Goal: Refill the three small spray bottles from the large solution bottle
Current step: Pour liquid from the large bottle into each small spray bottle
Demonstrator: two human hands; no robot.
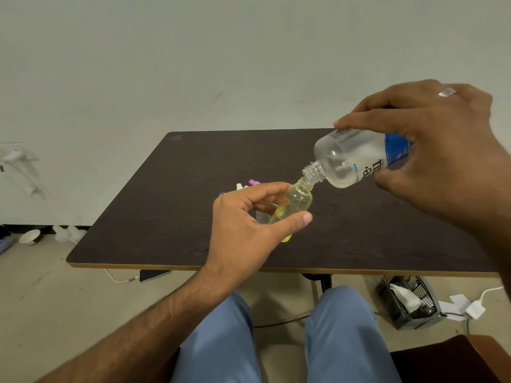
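My right hand (431,139) grips the large clear solution bottle (351,158) with its blue label, tipped down to the left. Its open threaded neck touches the mouth of a small yellow bottle (296,205). My left hand (246,225) holds that small bottle tilted above the dark table (166,217), thumb on its front and fingers behind it. The small bottle has no cap on. Behind my left hand, a white spray cap (239,186) and a purple one (253,182) peek out; other small bottles there are mostly hidden.
The table's near edge runs just in front of my knees. Under it on the floor lie a phone with a cable (154,275), a black crate (409,299) at the right and a white charger (475,310). A paper cup (29,236) lies at the far left.
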